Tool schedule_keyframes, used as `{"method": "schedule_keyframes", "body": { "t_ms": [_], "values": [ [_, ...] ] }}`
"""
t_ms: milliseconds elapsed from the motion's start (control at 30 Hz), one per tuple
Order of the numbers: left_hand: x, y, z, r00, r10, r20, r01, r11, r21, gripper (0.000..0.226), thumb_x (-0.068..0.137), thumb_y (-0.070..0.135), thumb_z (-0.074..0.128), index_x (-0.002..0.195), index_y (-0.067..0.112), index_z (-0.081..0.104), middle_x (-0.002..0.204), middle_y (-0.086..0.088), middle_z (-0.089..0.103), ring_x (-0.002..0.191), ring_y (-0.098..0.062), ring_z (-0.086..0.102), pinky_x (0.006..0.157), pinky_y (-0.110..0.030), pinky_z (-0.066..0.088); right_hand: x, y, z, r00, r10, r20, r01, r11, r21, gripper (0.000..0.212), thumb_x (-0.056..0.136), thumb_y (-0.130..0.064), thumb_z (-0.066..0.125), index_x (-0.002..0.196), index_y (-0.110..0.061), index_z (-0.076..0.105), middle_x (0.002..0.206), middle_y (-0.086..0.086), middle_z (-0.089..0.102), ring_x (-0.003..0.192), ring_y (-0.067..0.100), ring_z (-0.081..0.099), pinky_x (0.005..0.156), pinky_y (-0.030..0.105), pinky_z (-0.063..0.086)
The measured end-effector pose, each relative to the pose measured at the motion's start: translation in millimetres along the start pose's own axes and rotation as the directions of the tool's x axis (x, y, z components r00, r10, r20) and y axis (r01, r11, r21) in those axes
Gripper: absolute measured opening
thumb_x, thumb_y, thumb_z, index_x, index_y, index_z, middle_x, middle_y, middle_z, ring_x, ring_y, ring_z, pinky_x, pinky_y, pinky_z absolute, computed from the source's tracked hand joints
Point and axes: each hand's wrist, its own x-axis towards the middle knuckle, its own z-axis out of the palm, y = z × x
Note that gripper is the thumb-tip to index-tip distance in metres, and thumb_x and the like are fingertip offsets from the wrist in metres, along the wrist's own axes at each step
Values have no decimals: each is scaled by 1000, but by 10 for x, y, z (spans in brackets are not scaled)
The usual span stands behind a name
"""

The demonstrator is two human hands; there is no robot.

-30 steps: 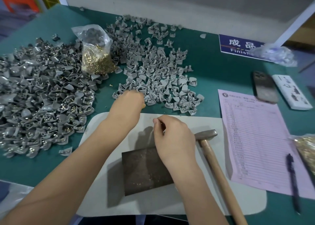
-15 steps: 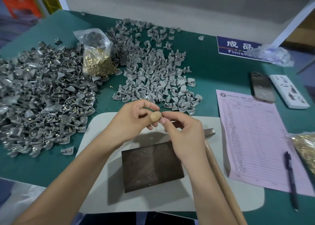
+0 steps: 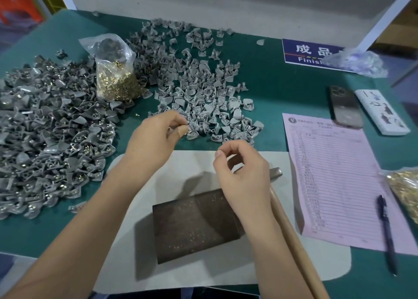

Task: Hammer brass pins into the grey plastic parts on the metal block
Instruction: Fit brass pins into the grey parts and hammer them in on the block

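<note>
My left hand (image 3: pixel 156 138) pinches a grey part (image 3: pixel 192 126) at the pile's (image 3: pixel 203 99) near edge, mid-frame. My right hand (image 3: pixel 244 174) is curled, fingertips pinched; whether it holds a pin I can't tell. I want one part only, seated flat on the block (image 3: pixel 192 226).

Single head-worn wide-angle view, facing forward-down over green table (image 3: pixel 267 90), close above both forearms.

A dark metal block (image 3: pixel 195 226) is lying flat on a pale mat, its top speckled with small brassy flecks. Loose grey plastic parts (image 3: pixel 203 99) are lying scattered behind it — curved, shell-like pieces — while a denser heap (image 3: pixel 45 140) to the left is showing brass glints, possibly pins already set. Brass pins are filling a clear bag (image 3: pixel 115 76) standing between the two heaps. A wooden-handled hammer (image 3: pixel 291 237) is lying just right of the block.
</note>
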Motion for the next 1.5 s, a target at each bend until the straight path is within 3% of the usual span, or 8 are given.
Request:
{"method": "schedule_keyframes", "body": {
  "t_ms": [167,400,733,867,1167,1300,1400,1500],
  "values": [
    [145,50,173,997,80,-16,-71,951,301,32,94,42,65,119,22,68,113,0,57,119,-23,43,78,-39,48,-46,28,-24,995,-96,10,96,995,-1,6,90,-22,64,89,-27,62,86,-8,64,77,18,61,62,18,41],
    [164,60,165,996,72,-47,-60,972,229,11,90,34,72,86,34,62,83,15,62,99,-16,49,67,-33,38,-88,6,-75,993,-113,-12,113,993,-19,7,90,-22,64,89,-29,62,87,-9,65,76,18,62,61,15,40],
    [-169,342,-125,975,39,-217,-105,947,-303,7,91,25,73,90,28,67,75,15,66,72,1,61,66,-12,46,-312,-205,-182,992,-119,-33,117,992,-39,6,89,-26,63,87,-31,62,85,-10,66,73,17,62,60,18,43],
    [-801,515,-162,992,109,-69,-128,811,-571,11,90,17,74,88,25,67,75,5,72,65,-12,67,57,-26,55,-489,-312,-202,992,-121,-42,120,992,-25,8,88,-24,64,84,-29,60,80,-12,65,66,13,60,59,16,42],
    [-1479,361,28,991,102,-85,-118,970,-210,7,87,28,74,90,34,70,78,23,65,86,-1,57,79,-29,45,-949,-360,-362,997,-72,-37,71,997,-37,12,86,-16,65,82,-28,62,80,-9,65,73,16,60,61,15,43],
    [-1584,270,-61,983,118,-139,-150,959,-242,11,100,33,57,104,33,67,92,20,65,96,-8,54,87,-23,43,-1014,-341,-380,999,-40,-15,39,998,-52,19,88,-10,68,83,-28,64,82,-9,65,75,16,61,60,19,44],
    [-1716,255,-130,974,162,-158,-177,981,-86,19,91,48,57,102,34,64,91,18,61,91,-12,53,82,-37,46,-1015,-332,-347,999,-38,19,40,992,-119,18,88,-14,69,81,-29,64,82,-13,65,76,15,61,65,21,45],
    [-1803,322,-140,983,137,-122,-136,991,16,25,81,59,63,93,37,59,84,19,57,87,-9,50,77,-33,42,-982,-328,-300,997,-58,52,65,988,-140,14,86,-16,69,80,-28,65,79,-12,66,76,13,61,69,20,45]
  ]
}}
